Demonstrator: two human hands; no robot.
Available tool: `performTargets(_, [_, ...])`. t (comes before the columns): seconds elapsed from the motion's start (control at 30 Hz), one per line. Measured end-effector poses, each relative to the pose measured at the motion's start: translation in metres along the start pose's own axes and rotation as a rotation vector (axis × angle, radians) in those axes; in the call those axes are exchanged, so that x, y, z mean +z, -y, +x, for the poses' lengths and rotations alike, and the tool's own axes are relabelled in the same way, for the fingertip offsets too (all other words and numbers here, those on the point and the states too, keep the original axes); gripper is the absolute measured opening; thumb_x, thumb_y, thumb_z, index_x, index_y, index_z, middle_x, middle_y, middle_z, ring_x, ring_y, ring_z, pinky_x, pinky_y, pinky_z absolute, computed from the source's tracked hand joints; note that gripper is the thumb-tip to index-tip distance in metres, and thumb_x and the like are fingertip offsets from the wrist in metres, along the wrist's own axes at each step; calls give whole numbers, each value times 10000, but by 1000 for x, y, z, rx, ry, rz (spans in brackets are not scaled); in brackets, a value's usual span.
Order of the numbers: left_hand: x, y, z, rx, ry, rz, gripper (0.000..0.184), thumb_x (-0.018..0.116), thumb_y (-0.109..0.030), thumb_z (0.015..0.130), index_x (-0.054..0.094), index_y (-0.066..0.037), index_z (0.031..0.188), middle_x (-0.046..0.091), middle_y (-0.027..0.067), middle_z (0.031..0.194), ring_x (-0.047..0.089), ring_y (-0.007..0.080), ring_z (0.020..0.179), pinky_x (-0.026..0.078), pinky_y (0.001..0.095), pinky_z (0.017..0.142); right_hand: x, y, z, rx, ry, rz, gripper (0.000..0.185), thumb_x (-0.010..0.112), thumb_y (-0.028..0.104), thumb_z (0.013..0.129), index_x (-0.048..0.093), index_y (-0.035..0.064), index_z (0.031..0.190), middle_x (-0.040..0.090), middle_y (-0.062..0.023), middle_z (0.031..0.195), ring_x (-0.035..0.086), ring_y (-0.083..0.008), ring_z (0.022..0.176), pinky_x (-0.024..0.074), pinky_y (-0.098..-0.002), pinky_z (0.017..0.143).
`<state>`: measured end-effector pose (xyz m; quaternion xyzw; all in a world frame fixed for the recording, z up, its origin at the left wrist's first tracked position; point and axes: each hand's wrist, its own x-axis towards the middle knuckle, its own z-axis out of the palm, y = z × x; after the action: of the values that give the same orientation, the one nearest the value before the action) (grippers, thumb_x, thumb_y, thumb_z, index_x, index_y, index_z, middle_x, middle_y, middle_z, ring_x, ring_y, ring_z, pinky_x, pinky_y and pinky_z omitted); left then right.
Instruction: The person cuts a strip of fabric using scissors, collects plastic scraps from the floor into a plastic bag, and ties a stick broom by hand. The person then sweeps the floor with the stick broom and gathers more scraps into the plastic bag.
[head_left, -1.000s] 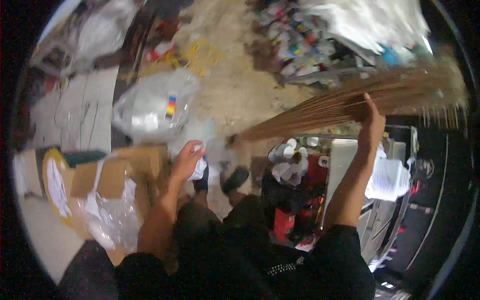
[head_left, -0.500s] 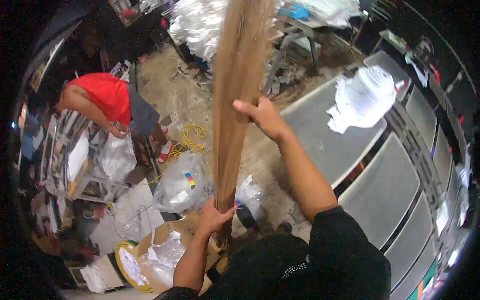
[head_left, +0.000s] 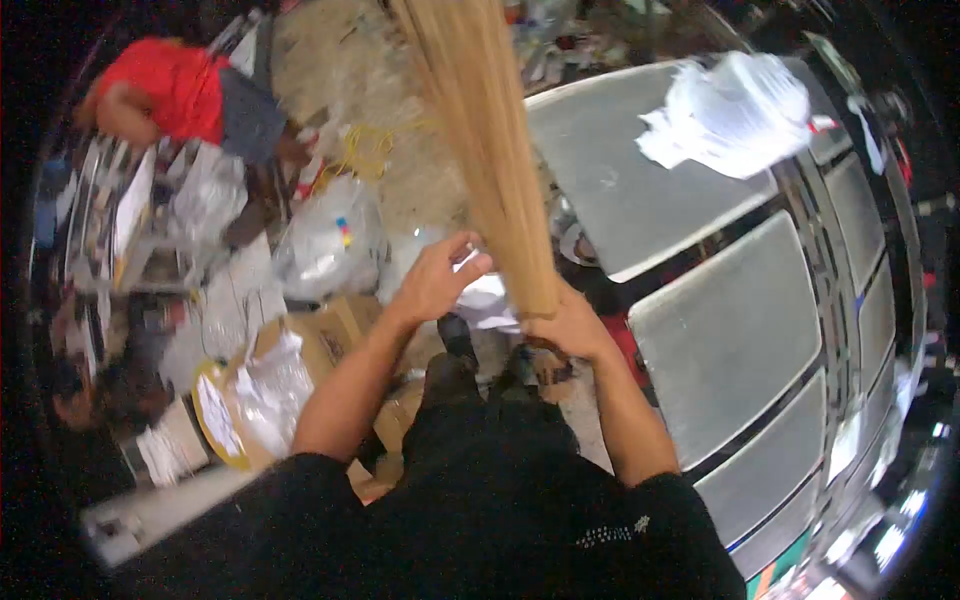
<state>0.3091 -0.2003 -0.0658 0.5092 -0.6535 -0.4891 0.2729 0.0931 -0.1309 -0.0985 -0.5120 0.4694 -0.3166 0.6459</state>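
Observation:
A long brown wooden board [head_left: 490, 150] runs from the top of the view down toward my body, slightly blurred by motion. My right hand [head_left: 572, 322] is closed around its near lower end, with part of the fingers hidden behind the wood. Just left of that end, my left hand [head_left: 440, 280] has its thumb and fingers bent around a crumpled white sheet [head_left: 487, 298]. Whether this sheet is cloth or paper is hard to tell. It hangs beside and partly behind the board's end.
Grey flat platens [head_left: 725, 330] line the right side, with a white cloth bundle [head_left: 735, 110] on the far one. A person in a red shirt [head_left: 165, 90] bends at the upper left. Clear plastic bags [head_left: 330, 240] and a cardboard box [head_left: 325, 345] stand at left; a yellow cord [head_left: 368, 150] lies behind.
The board has tilted, its near end shifting right. My right hand has come down to that end. My left hand has left the board and is now at the white sheet. The view has shifted.

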Motion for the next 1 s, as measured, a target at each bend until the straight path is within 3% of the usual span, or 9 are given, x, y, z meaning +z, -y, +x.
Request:
performTargets(0.1, [-42,64,-34,-265,112,551,533,631,-445,730,598,-9,1033,619,213,973,598,337,883,469,363,771,-3,-20,-16,50,-194,-330,622,710,228,611,490,4,1148,603,-199,1041,594,-304,966,459,-355,834])
performTargets(0.17, [-67,161,-66,-548,551,886,478,646,-374,696,609,-22,1017,614,212,1001,605,335,891,477,369,760,-2,-28,-22,257,-170,-444,643,701,238,608,476,2,1162,610,-223,1000,595,-350,952,462,-373,844])
performTargets(0.23, [-91,318,-145,-585,404,648,378,628,-263,673,629,0,944,618,226,955,613,329,888,483,384,760,2,-61,-16,337,-123,-506,649,704,243,609,473,0,1166,603,-237,1006,589,-362,956,464,-385,840])
performTargets(0.33, [-104,304,-193,-666,533,757,286,598,-172,672,641,6,891,621,230,918,616,336,873,477,397,762,14,-99,-7,522,-82,-658,651,691,239,614,471,10,1182,591,-254,1025,578,-373,970,460,-391,836])
performTargets(0.43, [-105,299,-219,-830,176,734,294,582,-149,672,637,-10,925,619,233,901,605,358,893,473,401,767,25,-138,10,626,-50,-817,634,668,266,632,482,25,1188,583,-271,1032,570,-386,976,457,-400,829])
performTargets(0.53, [-112,315,-236,-907,-152,198,322,578,-159,686,621,-30,978,612,242,915,589,376,912,466,405,775,24,-169,37,705,-13,-866,612,648,335,658,505,33,1170,579,-282,1025,564,-401,975,458,-421,821])
performTargets(0.6, [-118,272,-216,-895,-21,359,345,575,-164,701,605,-32,1018,607,254,925,582,374,926,456,413,798,33,-172,49,795,14,-860,604,636,370,671,518,36,1160,579,-281,1024,563,-401,978,457,-427,819])
performTargets(0.77, [-102,413,-245,-940,-113,178,349,565,-190,728,602,-61,1050,614,237,945,580,378,933,444,417,817,53,-117,82,633,-89,-931,627,668,353,691,482,35,1197,597,-262,1002,583,-393,945,472,-425,808])
performTargets(1.0, [-155,437,-182,-960,67,25,400,586,-246,749,578,-39,1091,627,195,985,607,289,919,457,366,784,25,20,46,357,-555,-673,745,696,42,699,337,106,1348,554,-164,1141,575,-226,941,465,-321,810])
